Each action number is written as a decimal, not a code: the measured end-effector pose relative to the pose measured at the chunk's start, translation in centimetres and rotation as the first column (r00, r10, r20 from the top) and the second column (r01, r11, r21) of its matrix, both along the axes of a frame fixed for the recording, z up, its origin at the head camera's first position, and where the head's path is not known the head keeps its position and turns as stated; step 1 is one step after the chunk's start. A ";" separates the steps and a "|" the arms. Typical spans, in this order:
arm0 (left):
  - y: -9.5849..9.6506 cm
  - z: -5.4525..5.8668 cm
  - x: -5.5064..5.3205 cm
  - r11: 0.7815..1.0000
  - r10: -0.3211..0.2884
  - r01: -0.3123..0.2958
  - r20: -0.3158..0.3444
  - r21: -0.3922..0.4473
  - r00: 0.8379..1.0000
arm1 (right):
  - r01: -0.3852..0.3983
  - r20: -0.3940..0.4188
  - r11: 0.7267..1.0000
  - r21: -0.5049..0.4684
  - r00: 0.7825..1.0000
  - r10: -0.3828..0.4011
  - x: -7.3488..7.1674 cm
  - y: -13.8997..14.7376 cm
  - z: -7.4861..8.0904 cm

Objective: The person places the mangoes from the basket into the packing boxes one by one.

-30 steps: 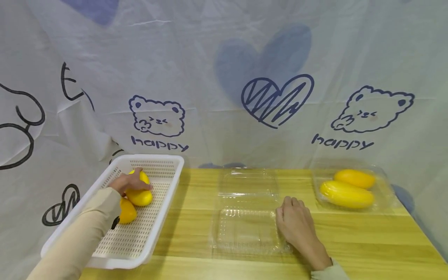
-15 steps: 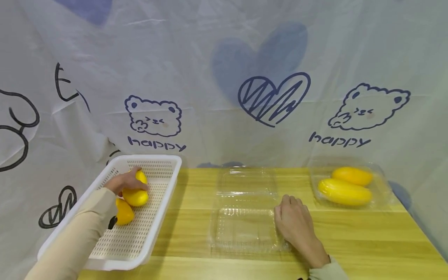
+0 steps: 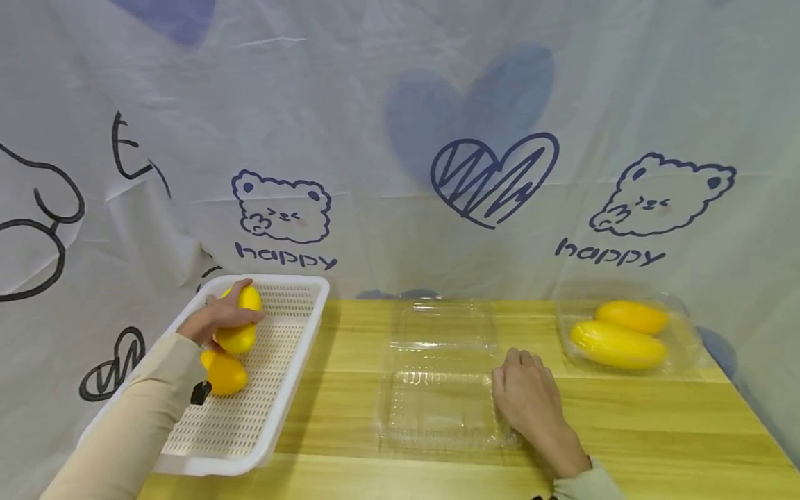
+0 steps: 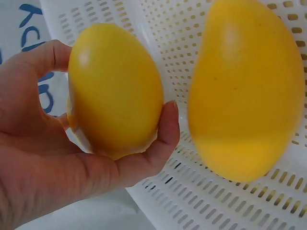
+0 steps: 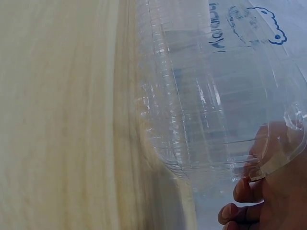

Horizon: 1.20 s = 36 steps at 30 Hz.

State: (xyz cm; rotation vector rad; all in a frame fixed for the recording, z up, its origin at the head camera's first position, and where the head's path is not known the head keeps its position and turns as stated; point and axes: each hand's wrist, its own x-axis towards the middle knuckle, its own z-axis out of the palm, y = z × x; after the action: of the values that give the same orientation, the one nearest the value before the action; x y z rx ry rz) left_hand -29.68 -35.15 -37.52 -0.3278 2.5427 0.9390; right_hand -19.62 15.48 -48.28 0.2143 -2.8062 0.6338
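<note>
My left hand [image 3: 215, 318] grips a yellow mango [image 4: 115, 91] with fingers and thumb curled round its sides, inside the white plastic basket [image 3: 305, 347]. A second, more orange mango [image 3: 226, 373] lies in the basket, beside the held one in the left wrist view. To the right, a clear plastic clamshell box [image 3: 437, 410] stands on the table with its lid folded back, nothing in it. My right hand [image 3: 531, 403] pinches the box's right rim; in the right wrist view part of that hand shows through the clear plastic, the other fingers curled outside.
Another clear box [image 3: 687, 347] at the back right holds two yellow mangoes [image 3: 619, 344]. The wooden table [image 3: 350, 417] ends at a right edge. A white printed cloth [image 3: 387, 104] hangs behind and along the left side.
My left hand has lifted its mango slightly, away from me and to the left. The mango left in the basket shows more fully now. My right hand stays at the box rim.
</note>
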 end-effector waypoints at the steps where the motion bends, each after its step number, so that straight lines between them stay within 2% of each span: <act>1: 0.0 0.0 0.1 1.000 -0.005 0.006 -0.021 0.006 1.000 | -0.001 0.001 1.000 -0.002 1.000 0.001 0.0 0.0 0.0; 5: 0.0 0.4 0.2 0.999 -0.044 0.044 -0.116 -0.003 0.992 | -0.007 -0.009 1.000 -0.010 1.000 0.006 0.0 0.1 -0.2; 9: 0.0 0.9 0.3 0.996 -0.084 0.083 -0.213 -0.011 0.974 | -0.012 -0.019 1.000 -0.012 1.000 0.012 0.0 0.2 -0.3; 18: 1.3 1.9 0.9 0.993 -0.090 0.110 -0.348 0.040 0.933 | -0.009 -0.006 1.000 -0.007 1.000 0.009 0.0 0.1 -0.2; 21: 2.2 2.2 1.3 0.991 -0.105 0.130 -0.385 0.041 0.917 | -0.010 -0.005 1.000 -0.004 1.000 0.009 0.0 0.1 -0.2; 27: 3.8 3.0 2.3 0.985 -0.118 0.159 -0.424 0.063 0.898 | -0.010 0.008 1.000 -0.007 1.000 0.010 0.0 0.1 -0.2; 36: 5.9 4.5 3.6 0.977 -0.102 0.180 -0.491 0.115 0.865 | -0.030 0.017 0.999 -0.013 0.999 0.030 0.1 0.1 -0.1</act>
State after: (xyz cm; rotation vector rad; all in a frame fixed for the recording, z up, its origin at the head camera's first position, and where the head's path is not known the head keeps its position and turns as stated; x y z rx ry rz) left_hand -26.03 -29.25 -32.98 0.1675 2.8541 1.2851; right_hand -19.50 15.54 -48.35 0.2504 -2.8196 0.6627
